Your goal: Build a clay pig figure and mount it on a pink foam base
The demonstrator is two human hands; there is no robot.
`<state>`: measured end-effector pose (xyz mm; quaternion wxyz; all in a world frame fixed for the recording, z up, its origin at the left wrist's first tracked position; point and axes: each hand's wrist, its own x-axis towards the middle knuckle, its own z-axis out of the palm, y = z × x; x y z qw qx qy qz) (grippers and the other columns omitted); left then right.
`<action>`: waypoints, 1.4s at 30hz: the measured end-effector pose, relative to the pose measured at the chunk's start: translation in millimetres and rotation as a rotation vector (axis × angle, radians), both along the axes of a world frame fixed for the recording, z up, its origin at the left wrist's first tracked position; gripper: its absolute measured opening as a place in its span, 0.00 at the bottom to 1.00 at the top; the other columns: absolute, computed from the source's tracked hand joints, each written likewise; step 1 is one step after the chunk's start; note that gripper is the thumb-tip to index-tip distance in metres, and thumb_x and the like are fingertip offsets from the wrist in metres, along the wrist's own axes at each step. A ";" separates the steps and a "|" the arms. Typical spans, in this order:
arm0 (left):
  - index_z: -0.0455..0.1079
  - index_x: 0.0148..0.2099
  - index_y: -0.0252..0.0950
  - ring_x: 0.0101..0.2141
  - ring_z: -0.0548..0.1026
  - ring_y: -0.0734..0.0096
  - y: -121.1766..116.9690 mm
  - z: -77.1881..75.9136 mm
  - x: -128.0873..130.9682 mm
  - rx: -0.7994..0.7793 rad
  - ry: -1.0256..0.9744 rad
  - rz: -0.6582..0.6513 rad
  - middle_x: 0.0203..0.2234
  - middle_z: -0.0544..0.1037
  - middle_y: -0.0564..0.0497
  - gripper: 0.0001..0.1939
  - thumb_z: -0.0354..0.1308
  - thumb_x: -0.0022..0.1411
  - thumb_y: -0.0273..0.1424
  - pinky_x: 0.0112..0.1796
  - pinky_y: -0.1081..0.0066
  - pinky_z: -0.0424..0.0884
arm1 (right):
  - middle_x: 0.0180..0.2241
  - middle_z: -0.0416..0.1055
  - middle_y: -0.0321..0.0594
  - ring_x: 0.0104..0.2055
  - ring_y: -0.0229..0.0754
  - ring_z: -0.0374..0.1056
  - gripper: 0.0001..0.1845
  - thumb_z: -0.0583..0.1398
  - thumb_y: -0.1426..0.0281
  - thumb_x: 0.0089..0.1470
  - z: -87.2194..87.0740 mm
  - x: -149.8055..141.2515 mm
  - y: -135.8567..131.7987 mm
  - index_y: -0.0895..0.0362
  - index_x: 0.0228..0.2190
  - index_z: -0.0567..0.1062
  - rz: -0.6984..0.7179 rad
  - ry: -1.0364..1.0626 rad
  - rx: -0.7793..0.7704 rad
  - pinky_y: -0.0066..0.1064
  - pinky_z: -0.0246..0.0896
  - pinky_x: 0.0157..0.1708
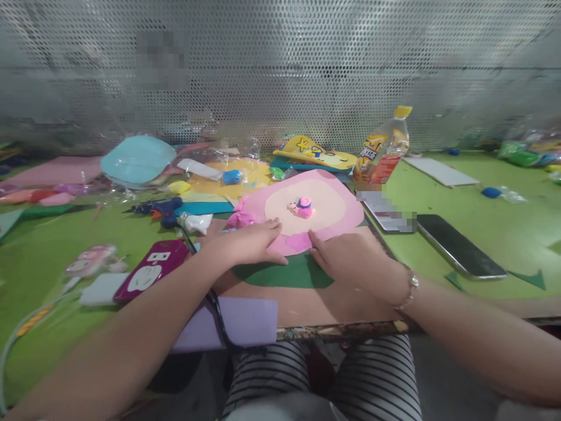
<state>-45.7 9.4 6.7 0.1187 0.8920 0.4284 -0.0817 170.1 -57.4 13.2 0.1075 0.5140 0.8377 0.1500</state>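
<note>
Currently, bright pink patch (298, 241) seen on near edge of pink sheet (351, 216), touched by right hand (339, 254), index extended, fingertips slightly apart, nothing seen clasped. Sheet's near-left part pressed by left hand (253, 241), thumb spread from fingers. Snail figure (304, 207) set on cream oval (329, 202). Leftward, glue gun cord (215, 307) crossed by left forearm (144, 316); bottle (385, 149) placed beyond. Both arms extended forward, palms down.

Shows as a rounded pink sheet (349, 202), laid flat and partly over a dark green sheet (284, 276) on the near side. Bears a broad cream oval (322, 206). Carries, near the middle of that oval, a small pink snail figure (304, 207) (marked with dark blue around the coiled shell), head to the left. Has also a flat, brighter pink patch (298, 241) along the near border.
</note>
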 end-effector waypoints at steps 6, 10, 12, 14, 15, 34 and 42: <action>0.51 0.64 0.29 0.62 0.51 0.56 -2.0 4.1 1.6 0.009 0.010 -0.003 0.63 0.48 0.38 0.45 0.53 0.53 0.53 0.56 0.66 0.52 | 0.22 0.71 0.48 0.23 0.46 0.68 0.27 0.38 0.62 0.63 -6.5 -0.6 10.9 0.58 0.51 0.68 -0.051 0.023 0.042 0.32 0.52 0.23; 0.51 0.64 0.29 0.62 0.50 0.55 -0.3 0.8 0.6 0.013 0.001 -0.011 0.63 0.47 0.38 0.45 0.52 0.53 0.54 0.57 0.66 0.50 | 0.22 0.71 0.50 0.23 0.47 0.68 0.27 0.40 0.62 0.62 -8.9 -0.5 11.4 0.61 0.51 0.69 -0.073 0.026 0.067 0.33 0.53 0.22; 0.49 0.64 0.28 0.62 0.50 0.55 0.3 -0.1 0.3 0.010 0.001 -0.011 0.63 0.47 0.37 0.46 0.52 0.53 0.54 0.57 0.65 0.49 | 0.21 0.71 0.49 0.22 0.47 0.68 0.28 0.41 0.61 0.62 -9.6 1.2 12.3 0.62 0.53 0.67 -0.088 0.011 0.063 0.33 0.53 0.21; 0.49 0.64 0.27 0.62 0.50 0.55 0.9 -1.0 0.2 0.009 -0.002 -0.010 0.63 0.47 0.37 0.46 0.53 0.53 0.53 0.57 0.65 0.50 | 0.22 0.71 0.50 0.23 0.48 0.69 0.29 0.41 0.61 0.62 -9.2 3.0 13.6 0.64 0.54 0.65 -0.078 0.001 0.064 0.33 0.53 0.21; 0.49 0.64 0.28 0.62 0.51 0.55 1.3 -1.8 0.1 0.011 -0.005 -0.010 0.63 0.47 0.37 0.46 0.53 0.53 0.53 0.57 0.65 0.51 | 0.22 0.71 0.50 0.24 0.48 0.69 0.29 0.41 0.61 0.62 -8.6 3.5 14.1 0.65 0.56 0.63 -0.062 0.001 0.067 0.32 0.52 0.21; 0.44 0.65 0.25 0.63 0.47 0.56 -3.5 5.2 3.9 -0.035 0.028 0.014 0.64 0.44 0.36 0.48 0.53 0.53 0.53 0.58 0.64 0.47 | 0.23 0.72 0.50 0.26 0.44 0.70 0.20 0.45 0.69 0.61 -8.6 3.2 18.2 0.62 0.47 0.70 -0.055 0.052 0.028 0.30 0.55 0.25; 0.57 0.61 0.32 0.58 0.59 0.52 -7.0 4.5 3.4 0.042 -0.052 0.027 0.61 0.56 0.38 0.38 0.50 0.55 0.53 0.52 0.64 0.58 | 0.31 0.71 0.51 0.36 0.47 0.66 0.11 0.52 0.78 0.53 5.5 27.7 53.3 0.62 0.27 0.74 0.181 -0.068 0.060 0.33 0.56 0.33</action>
